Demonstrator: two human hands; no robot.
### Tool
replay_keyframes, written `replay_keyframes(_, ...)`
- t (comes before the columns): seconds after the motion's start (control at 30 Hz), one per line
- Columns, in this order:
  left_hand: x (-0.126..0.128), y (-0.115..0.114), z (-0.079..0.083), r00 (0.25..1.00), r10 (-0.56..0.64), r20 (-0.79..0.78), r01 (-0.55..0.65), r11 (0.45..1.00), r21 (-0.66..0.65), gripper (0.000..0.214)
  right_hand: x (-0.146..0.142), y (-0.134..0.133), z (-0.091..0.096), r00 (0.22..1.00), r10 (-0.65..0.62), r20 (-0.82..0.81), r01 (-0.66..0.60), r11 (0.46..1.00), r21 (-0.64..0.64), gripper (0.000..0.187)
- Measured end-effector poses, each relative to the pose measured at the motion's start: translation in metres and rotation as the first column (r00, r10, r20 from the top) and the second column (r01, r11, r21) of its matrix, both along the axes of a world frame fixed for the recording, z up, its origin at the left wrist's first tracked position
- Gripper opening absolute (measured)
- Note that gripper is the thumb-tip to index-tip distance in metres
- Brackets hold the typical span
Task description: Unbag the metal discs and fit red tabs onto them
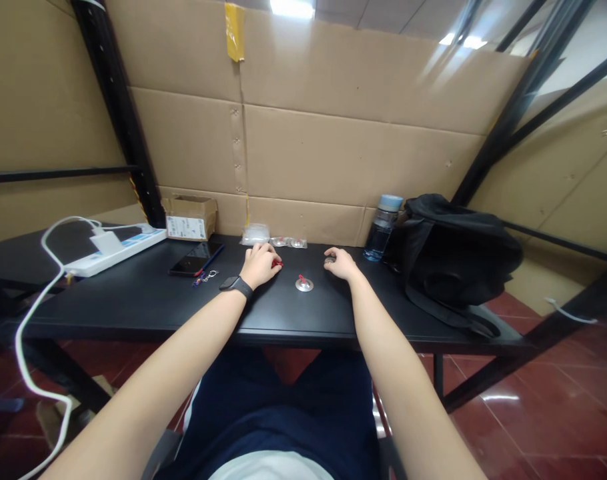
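My left hand [259, 265], with a dark watch on the wrist, rests low over the black table. Its curled fingers close on a small red thing [277, 263], mostly hidden by the hand. To the right, my right hand [340, 263] bends its fingers round a small dark, roundish thing [329, 260], too small and covered to make out. On the tabletop between the hands lies a silver disc [304, 285], shaped like a small cymbal, with a red tie at its centre. Neither hand touches this disc.
Behind the hands are clear plastic packets [289, 243] and a clear bag [255, 234]. At left are a phone [197, 259], keyring [206, 277], small carton [190, 219] and white power strip [114, 255]. A bottle [382, 228] and black backpack [456, 250] stand right.
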State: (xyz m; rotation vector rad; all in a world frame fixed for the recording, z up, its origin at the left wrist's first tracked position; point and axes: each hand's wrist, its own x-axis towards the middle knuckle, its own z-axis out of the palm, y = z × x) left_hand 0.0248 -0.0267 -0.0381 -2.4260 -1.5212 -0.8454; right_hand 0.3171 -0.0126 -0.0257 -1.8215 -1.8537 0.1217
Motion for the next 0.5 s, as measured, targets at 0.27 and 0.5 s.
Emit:
replay_keyframes(0.27, 0.0011, -0.0014, -0.0003, 1.000, -0.021, 0.006, 0.020, 1.000, 0.014, 0.011, -0.0004, -0.0086, 0.0063, 0.996, -0.080, -0.032, 0.074, 0.985, -0.153, 0.040)
replay_keyframes(0.5, 0.0017, -0.0018, 0.0008, 0.999, -0.042, -0.005, 0.042, 0.999, 0.000, 0.013, -0.0016, -0.0096, 0.0074, 0.996, -0.084, -0.029, 0.078, 0.984, -0.157, 0.037)
